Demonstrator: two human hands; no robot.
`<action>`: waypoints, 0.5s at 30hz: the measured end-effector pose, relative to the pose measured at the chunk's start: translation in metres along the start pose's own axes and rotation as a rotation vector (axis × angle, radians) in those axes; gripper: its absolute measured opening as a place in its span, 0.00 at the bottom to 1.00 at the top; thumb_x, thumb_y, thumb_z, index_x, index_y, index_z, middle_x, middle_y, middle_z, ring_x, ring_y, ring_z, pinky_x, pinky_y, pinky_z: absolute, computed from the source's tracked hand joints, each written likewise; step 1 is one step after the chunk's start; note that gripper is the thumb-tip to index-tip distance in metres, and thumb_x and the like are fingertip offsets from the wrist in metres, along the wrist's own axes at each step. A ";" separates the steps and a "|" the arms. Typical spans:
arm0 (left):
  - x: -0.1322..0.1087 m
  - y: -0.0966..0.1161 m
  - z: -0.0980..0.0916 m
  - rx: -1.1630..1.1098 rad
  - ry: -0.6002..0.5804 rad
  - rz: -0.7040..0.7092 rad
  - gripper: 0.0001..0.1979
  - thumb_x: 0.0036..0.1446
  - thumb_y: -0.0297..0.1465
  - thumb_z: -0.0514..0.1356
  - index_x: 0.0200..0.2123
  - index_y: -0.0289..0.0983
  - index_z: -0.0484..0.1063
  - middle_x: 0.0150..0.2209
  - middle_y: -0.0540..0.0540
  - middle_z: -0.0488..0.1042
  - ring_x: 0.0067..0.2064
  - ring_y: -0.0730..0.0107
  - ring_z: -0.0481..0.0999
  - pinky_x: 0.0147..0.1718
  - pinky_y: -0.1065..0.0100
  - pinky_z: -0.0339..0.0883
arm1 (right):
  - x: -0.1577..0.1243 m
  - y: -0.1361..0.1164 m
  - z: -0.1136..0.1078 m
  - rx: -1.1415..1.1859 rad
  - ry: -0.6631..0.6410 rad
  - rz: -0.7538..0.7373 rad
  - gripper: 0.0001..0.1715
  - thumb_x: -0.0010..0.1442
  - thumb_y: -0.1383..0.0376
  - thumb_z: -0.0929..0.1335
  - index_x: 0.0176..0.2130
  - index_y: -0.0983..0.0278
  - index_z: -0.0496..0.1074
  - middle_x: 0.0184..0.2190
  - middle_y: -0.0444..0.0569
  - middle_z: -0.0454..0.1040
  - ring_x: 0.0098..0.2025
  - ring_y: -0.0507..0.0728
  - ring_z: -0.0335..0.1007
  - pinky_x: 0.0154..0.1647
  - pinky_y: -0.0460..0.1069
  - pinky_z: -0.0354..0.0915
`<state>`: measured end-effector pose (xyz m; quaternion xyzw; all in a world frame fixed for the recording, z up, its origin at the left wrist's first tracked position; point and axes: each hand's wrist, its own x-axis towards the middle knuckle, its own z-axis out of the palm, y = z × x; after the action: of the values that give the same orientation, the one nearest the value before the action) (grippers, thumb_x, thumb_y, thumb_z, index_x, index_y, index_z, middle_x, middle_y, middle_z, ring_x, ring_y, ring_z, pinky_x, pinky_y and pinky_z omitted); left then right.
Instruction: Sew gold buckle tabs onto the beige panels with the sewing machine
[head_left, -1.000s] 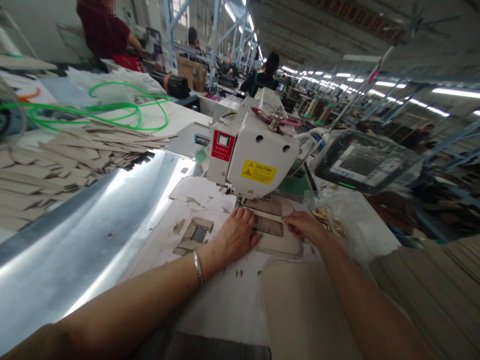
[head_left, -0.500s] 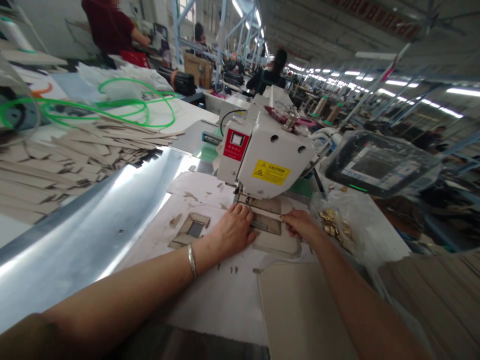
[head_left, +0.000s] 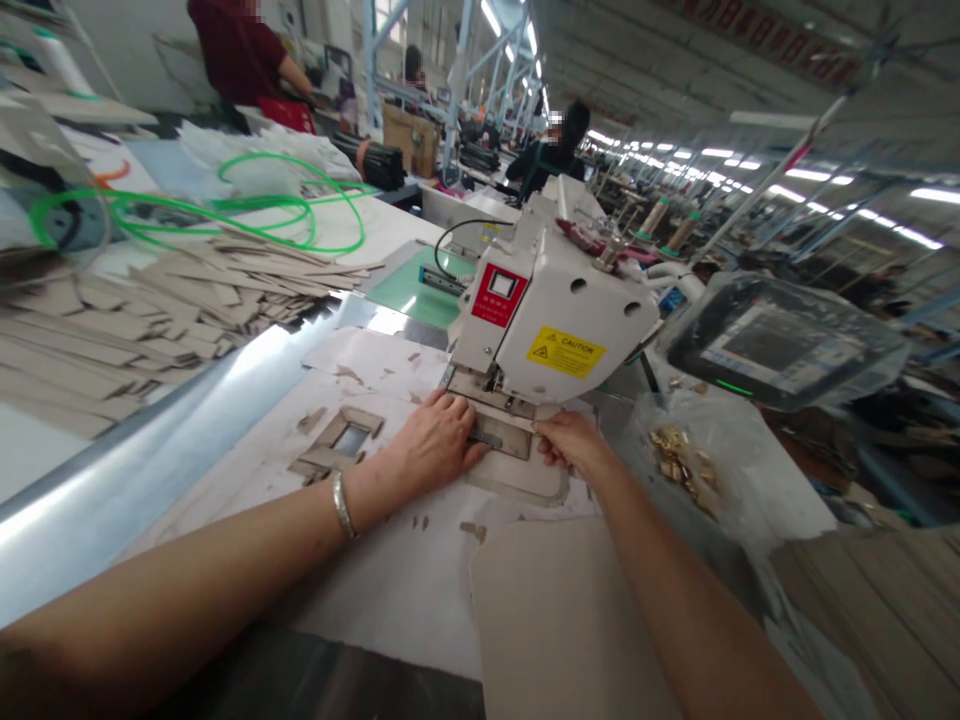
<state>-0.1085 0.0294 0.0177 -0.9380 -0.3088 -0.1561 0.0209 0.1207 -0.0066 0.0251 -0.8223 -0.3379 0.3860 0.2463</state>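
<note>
Factory floor, long rows of sewing stations under strip lights. At this station, a glossy steel-sheet worktop (head_left: 202,400) carries a white industrial sewing machine head with a yellow caution label (head_left: 570,320). A beige flat panel in a slotted template (head_left: 502,437) lies directly beneath the machine head, between both hands.

Left hand (head_left: 435,440): open, palm down, fingers spread on the panel, with no grip. Right hand (head_left: 574,445): fingers curled at the panel's right side; a pinch cannot be confirmed.

Progress: no finished seam can be made out, so sewn and unsewn portions cannot be told apart. A stack of beige cut strips (head_left: 127,320) lies on the left, and a second flat beige panel (head_left: 562,620) lies nearest the person.

Surroundings: a clear plastic bag of gold metal fittings (head_left: 682,470) sits right of the right hand. The machine head overhangs the work and hides the needle area. A coil of green plastic tubing (head_left: 225,205) lies beyond the stack.
</note>
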 end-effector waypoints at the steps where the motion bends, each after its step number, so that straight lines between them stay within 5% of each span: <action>1: -0.002 -0.004 -0.001 0.007 0.001 0.000 0.21 0.62 0.46 0.54 0.38 0.33 0.70 0.37 0.41 0.72 0.42 0.57 0.71 0.52 0.56 0.59 | -0.001 -0.004 0.004 0.006 -0.008 0.004 0.10 0.62 0.67 0.66 0.28 0.65 0.67 0.14 0.39 0.68 0.11 0.47 0.63 0.11 0.40 0.53; 8: -0.002 -0.024 -0.001 0.030 0.013 -0.032 0.20 0.62 0.46 0.54 0.40 0.32 0.70 0.38 0.41 0.73 0.43 0.57 0.72 0.56 0.54 0.56 | -0.001 -0.026 0.020 0.046 -0.030 0.016 0.09 0.61 0.68 0.65 0.28 0.65 0.66 0.14 0.39 0.68 0.11 0.47 0.63 0.12 0.41 0.58; 15: 0.010 -0.007 0.005 0.005 0.019 -0.015 0.20 0.61 0.46 0.55 0.41 0.32 0.71 0.39 0.41 0.73 0.44 0.57 0.72 0.57 0.54 0.55 | -0.005 -0.024 0.000 0.065 -0.012 0.059 0.08 0.62 0.70 0.65 0.29 0.66 0.66 0.14 0.40 0.68 0.12 0.48 0.64 0.15 0.42 0.62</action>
<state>-0.1033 0.0414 0.0155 -0.9341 -0.3159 -0.1642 0.0251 0.1097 0.0057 0.0435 -0.8211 -0.3024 0.4088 0.2595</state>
